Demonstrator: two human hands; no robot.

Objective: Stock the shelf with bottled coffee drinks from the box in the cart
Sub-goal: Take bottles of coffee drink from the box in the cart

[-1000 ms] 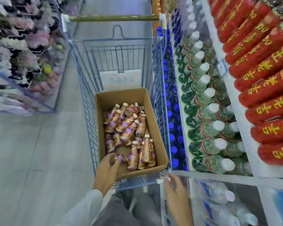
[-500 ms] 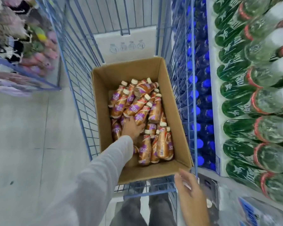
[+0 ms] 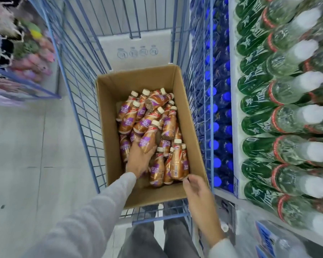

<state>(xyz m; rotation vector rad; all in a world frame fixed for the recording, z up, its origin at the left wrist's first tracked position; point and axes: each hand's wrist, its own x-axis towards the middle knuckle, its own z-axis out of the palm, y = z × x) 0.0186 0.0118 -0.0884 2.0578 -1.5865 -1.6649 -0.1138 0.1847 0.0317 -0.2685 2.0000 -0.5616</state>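
An open cardboard box (image 3: pixel 190 116) sits inside the blue wire cart (image 3: pixel 78 101). It holds several brown and purple coffee bottles with cream caps, most lying loose, a few upright (image 3: pixel 178 161) near the front right corner. My left hand (image 3: pixel 138 161) is inside the box with its fingers wrapped around a lying coffee bottle (image 3: pixel 147 138). My right hand (image 3: pixel 196 190) reaches over the box's front right corner, fingers apart, fingertips just touching the base of the upright bottles.
The shelf on the right holds rows of green-labelled bottles (image 3: pixel 280 112) with white caps, and blue-capped bottles (image 3: pixel 220 116) lower down beside the cart. A second flat carton (image 3: pixel 134 49) stands behind the box. A display of soft items (image 3: pixel 17 49) lines the aisle's left side.
My head has come closer over the box. My left hand went from the near corner deeper in and closed on a bottle. My right hand rose from the cart's edge to the box corner.
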